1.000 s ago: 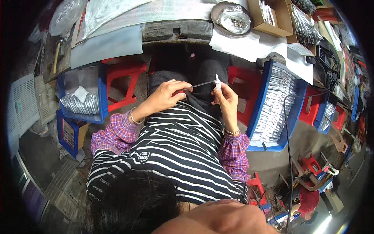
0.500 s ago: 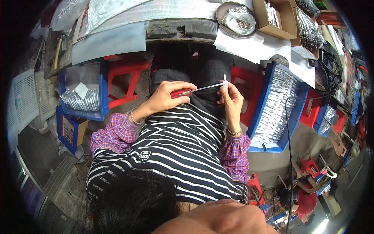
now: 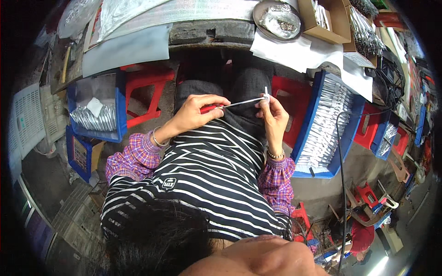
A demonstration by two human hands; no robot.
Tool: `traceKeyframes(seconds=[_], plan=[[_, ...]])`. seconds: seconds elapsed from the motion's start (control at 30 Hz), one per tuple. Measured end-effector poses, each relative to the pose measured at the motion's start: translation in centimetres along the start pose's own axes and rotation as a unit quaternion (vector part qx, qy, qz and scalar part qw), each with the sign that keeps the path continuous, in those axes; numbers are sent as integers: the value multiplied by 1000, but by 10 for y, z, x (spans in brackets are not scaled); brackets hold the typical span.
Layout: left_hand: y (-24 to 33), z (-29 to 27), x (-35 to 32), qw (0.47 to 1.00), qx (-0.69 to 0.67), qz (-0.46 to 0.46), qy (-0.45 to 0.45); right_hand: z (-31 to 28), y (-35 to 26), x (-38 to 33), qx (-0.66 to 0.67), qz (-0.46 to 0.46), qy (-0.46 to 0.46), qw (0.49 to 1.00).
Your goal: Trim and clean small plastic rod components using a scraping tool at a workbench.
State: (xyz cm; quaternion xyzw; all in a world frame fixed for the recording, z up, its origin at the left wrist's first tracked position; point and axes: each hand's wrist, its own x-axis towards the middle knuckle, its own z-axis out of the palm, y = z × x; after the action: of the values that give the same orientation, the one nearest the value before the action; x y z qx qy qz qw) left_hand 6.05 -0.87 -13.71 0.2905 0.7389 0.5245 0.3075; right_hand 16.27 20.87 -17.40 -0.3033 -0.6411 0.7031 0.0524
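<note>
"Since the white piece [image 3: 266, 94] is held left of the big blue tray [image 3: 346, 133], which hand has it?"

"The right hand [image 3: 275, 114], pinching it. Farther left of the tray, the left hand [image 3: 201, 109] is curled round a red-handled tool [image 3: 235, 104], whose shaft seems to meet the piece."

"How far along?"

"That one looks midway, I'd judge. Silver pieces [image 3: 322, 122] fill much of the tray; whether they're finished or waiting, I can't tell."

"Room to move?"

"Upward, some: both hands are above the lap [image 3: 198, 89], left of the tray. A red stool [image 3: 299, 92] stands beside the tray's left edge, the bench edge [image 3: 193, 34] lies ahead and left of it, and a black cable [image 3: 343, 184] hangs across its right side."
</note>
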Motion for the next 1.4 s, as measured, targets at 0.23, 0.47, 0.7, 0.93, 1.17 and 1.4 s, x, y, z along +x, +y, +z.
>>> traceKeyframes(seconds=[0.23, 0.47, 0.7, 0.93, 1.17, 1.4], plan=[[-10, 5, -1, 996, -89, -15, -1, -3, -5, -2, -230, -197, 63, 951], [-5, -10, 3, 819, -463, -320, -110, -3, -5, -6, -252, -235, 55, 937], [5, -14, 7, 816, -415, -375, -144, 3, -3, -9, -260, -281, 43, 923], [2, 2, -2, 984, -87, -148, -43, -4, 8, -8, -282, -286, 22, 916], [4, 5, -4, 996, 88, 25, 12, -3, 11, -6, -279, -277, 13, 920], [7, 7, -5, 985, 165, 46, 5, -4, 11, -4, -314, -250, 3, 916]])
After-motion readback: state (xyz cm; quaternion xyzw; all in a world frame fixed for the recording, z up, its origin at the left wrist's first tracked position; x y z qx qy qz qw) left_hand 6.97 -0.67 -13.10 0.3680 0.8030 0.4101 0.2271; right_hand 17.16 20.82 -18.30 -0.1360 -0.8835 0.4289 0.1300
